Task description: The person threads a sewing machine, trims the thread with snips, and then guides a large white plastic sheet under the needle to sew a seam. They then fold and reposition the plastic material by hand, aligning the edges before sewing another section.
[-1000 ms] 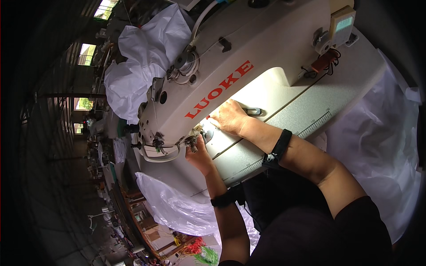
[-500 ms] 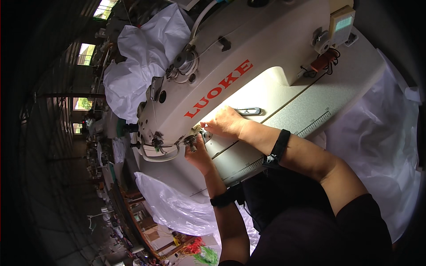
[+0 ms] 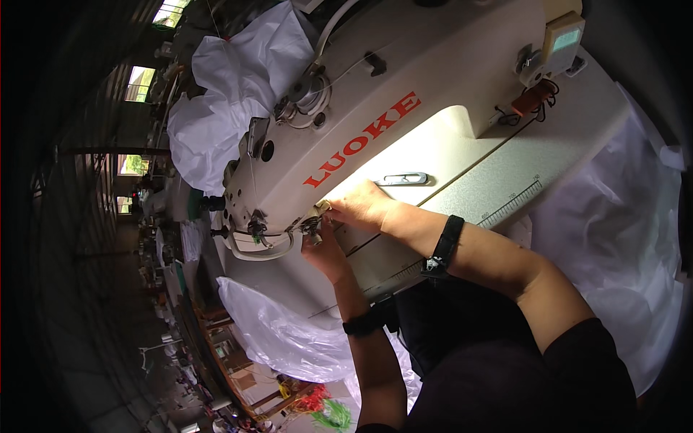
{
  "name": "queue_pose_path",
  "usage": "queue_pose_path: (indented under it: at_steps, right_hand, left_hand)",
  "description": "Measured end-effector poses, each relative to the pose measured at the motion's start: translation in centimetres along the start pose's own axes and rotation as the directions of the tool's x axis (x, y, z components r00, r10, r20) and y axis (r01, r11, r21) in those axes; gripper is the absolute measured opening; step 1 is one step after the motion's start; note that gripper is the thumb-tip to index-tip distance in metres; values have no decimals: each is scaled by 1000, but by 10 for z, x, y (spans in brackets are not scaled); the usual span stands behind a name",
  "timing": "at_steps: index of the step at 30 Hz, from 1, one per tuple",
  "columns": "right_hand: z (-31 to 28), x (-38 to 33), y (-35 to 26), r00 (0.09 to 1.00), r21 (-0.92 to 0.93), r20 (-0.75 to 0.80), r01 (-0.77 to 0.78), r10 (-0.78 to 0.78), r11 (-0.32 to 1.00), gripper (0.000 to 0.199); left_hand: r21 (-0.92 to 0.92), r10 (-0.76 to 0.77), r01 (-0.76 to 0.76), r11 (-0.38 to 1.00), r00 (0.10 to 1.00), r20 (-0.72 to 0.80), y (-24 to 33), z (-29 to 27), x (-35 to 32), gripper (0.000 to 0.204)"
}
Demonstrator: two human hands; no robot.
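Note:
A large white sewing machine [image 3: 433, 86] with red lettering on its arm stands before me. Both my hands meet at its needle end, under the head. My right hand [image 3: 359, 205] reaches in from the right, its fingers curled together beside the needle area. From below, my left hand [image 3: 325, 254] comes up close to the presser foot and needle clamp, fingers bent. The machine's small metal parts [image 3: 312, 228] partly cover the fingertips, so whatever is pinched there cannot be made out. A small grey, slotted tool like thread snips [image 3: 406, 179] lies on the lit bed, just beyond my right hand.
The table's front edge carries a printed ruler [image 3: 509, 204]. White plastic sheeting [image 3: 606, 245] hangs at the right, more plastic [image 3: 281, 339] at the lower left. A white bag [image 3: 224, 101] sits behind the machine. A control box with a small screen [image 3: 563, 42] is at upper right.
My right hand has shifted slightly left and down toward the needle, uncovering more of the grey tool. My left hand stays in nearly the same spot. The whole view has moved a little.

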State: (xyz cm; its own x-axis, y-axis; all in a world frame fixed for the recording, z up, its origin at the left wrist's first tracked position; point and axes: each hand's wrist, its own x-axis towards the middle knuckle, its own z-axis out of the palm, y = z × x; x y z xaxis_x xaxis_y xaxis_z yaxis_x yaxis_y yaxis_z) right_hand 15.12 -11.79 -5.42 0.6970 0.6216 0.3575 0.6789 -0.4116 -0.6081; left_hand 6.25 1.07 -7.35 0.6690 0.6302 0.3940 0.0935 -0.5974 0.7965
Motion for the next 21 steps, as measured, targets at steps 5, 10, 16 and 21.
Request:
queue_pose_path:
  at_steps: [5, 10, 16, 21]
  right_hand:
    - [-1, 1, 0, 1000, -14, -8, 9, -10, 1000, 23]
    - [-6, 0, -2, 1000, -10, -3, 1, -1, 1000, 21]
    - [-7, 3, -2, 992, -66, 80, -96, 102, 993, 21]
    - [-3, 1, 0, 999, -51, -6, -41, 41, 998, 20]
  left_hand:
    - [92, -100, 98, 991, 995, 17, 1, 0, -1, 17]
    - [102, 0, -1, 995, 1000, 5, -5, 0, 1, 14]
    - [68, 17, -17, 998, 1000, 4, -14, 1, 2, 13]
    - [79, 62, -63, 995, 998, 13, -13, 2, 2, 12]
